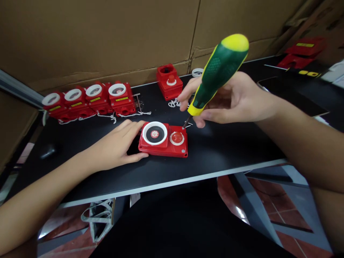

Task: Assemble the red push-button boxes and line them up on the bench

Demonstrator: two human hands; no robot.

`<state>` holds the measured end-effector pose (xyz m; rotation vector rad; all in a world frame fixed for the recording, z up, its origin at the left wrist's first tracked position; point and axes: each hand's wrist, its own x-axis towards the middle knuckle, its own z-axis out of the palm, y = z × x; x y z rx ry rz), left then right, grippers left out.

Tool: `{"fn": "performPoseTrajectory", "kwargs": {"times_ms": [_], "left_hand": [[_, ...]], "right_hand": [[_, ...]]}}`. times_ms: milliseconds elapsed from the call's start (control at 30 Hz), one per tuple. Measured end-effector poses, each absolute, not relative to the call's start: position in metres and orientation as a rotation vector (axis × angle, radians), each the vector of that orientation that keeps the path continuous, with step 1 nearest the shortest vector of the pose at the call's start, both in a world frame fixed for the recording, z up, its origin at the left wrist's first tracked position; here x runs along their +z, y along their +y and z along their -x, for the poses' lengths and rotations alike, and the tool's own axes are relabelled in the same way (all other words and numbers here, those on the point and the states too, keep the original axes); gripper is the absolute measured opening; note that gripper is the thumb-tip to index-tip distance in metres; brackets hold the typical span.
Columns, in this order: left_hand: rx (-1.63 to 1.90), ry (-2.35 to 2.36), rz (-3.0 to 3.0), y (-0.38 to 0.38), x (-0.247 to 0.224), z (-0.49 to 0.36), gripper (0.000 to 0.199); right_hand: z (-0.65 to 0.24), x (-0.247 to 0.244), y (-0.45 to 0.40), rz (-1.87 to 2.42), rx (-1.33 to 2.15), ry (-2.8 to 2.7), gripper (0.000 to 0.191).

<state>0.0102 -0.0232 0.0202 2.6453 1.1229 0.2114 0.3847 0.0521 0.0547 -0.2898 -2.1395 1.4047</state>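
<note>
A red device (163, 149) with a white-ringed round disc and a small red dome lies on the black table in the middle. Fingers and thumb of my left hand (118, 145) grip its left end. My right hand (228, 98) holds a green and yellow screwdriver (215, 73) at a tilt, its handle up and to the right. The screwdriver's tip meets the device's upper right corner, at a screw. Just right of the tip, a thin pale piece is partly visible.
Several similar red devices (122, 104) with white cords stand at the back left. Another red unit (170, 91) and a white ring (197, 72) are behind. A dark flat object (292, 95) lies right; a dark mouse-like object (47, 151) left. Cardboard (107, 39) borders the back.
</note>
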Motion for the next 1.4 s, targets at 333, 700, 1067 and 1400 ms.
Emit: {"fn": "performPoseTrajectory", "kwargs": {"times_ms": [333, 700, 1067, 1400], "left_hand": [[0.236, 1.128, -2.609, -0.023, 0.019, -0.011, 0.082], [0.237, 1.130, -2.588, -0.023, 0.022, -0.013, 0.081], [0.227, 1.132, -2.605, -0.023, 0.019, -0.011, 0.084], [0.206, 1.145, -2.586, -0.024, 0.022, -0.013, 0.081]], "right_hand": [[-0.383, 0.053, 0.054, 0.355, 1.291, -2.109, 0.036], [-0.364, 0.039, 0.048, 0.361, 1.096, -2.046, 0.044], [-0.382, 0.058, 0.048, 0.336, 1.436, -2.085, 0.031], [-0.379, 0.053, 0.052, 0.334, 1.309, -2.111, 0.029]]}}
